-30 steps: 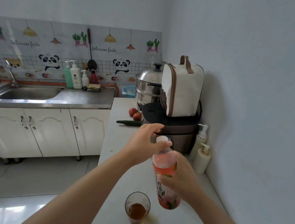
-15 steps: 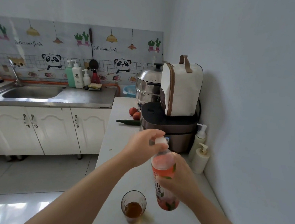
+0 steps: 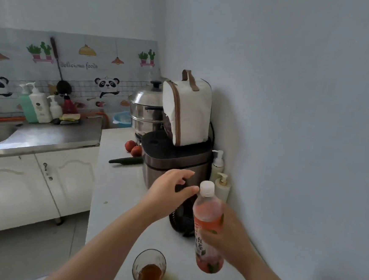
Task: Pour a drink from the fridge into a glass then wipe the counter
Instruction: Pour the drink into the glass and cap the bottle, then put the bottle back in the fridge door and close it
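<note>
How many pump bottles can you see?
5: green, big white and small white beside the sink; two cream ones by the wall. More may hide behind the cooker.

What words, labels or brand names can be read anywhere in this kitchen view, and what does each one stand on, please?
"delicious foods": script on the wall backsplash, between the cactus and lamp drawings.
"红茶": printed down the label of the bottle held in the right hand; its smaller print and red logo are too blurred to read.
White pump bottle by the sink: dark round mark and small print, unreadable.
</note>
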Tool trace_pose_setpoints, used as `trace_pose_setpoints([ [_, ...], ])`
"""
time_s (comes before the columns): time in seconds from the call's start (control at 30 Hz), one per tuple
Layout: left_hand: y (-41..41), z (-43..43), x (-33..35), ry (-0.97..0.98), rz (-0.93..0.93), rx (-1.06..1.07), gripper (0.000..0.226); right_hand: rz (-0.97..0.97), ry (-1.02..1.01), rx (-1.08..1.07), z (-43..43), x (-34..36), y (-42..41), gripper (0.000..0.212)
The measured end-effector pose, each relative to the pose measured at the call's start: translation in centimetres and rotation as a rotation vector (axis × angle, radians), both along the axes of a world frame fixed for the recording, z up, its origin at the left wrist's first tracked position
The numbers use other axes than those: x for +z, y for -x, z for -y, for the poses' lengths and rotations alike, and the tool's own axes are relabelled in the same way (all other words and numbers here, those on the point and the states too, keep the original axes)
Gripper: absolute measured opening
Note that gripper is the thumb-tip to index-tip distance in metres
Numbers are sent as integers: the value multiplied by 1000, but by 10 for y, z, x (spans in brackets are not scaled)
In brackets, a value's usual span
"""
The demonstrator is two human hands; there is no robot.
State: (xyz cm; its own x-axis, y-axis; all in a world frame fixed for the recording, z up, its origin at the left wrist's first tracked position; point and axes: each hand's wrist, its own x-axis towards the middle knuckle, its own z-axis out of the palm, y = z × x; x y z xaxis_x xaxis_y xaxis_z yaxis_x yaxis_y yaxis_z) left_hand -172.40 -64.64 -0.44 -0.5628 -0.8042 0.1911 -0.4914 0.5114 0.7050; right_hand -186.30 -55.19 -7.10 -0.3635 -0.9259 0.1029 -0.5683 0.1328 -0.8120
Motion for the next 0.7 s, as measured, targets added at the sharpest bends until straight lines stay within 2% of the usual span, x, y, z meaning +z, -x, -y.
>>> trace_pose_setpoints([
  [0.1, 7, 5, -7, 99, 100, -82, 44, -49, 52, -193, -24, -2, 7, 56],
  [0.23, 21, -4, -20, 198, 284, -342, 46, -26, 83, -456, -71, -5, 3, 65],
  [0.33, 35, -29, -27, 282, 353, -539, 49, -46, 110, -681, -121, -8, -11, 64],
  [0.43, 50, -68, -32, 374, 373, -752, 52, -80, 111, -921, -181, -8, -34, 71],
  [0.57, 65, -145, -38, 455, 387, -1010, 54, -102, 78, -1218, -274, -4, -76, 68],
  [0.7, 64, -235, -39, 564, 318, -1245, 56, -102, 62, -1491, -367, 2, -135, 63],
])
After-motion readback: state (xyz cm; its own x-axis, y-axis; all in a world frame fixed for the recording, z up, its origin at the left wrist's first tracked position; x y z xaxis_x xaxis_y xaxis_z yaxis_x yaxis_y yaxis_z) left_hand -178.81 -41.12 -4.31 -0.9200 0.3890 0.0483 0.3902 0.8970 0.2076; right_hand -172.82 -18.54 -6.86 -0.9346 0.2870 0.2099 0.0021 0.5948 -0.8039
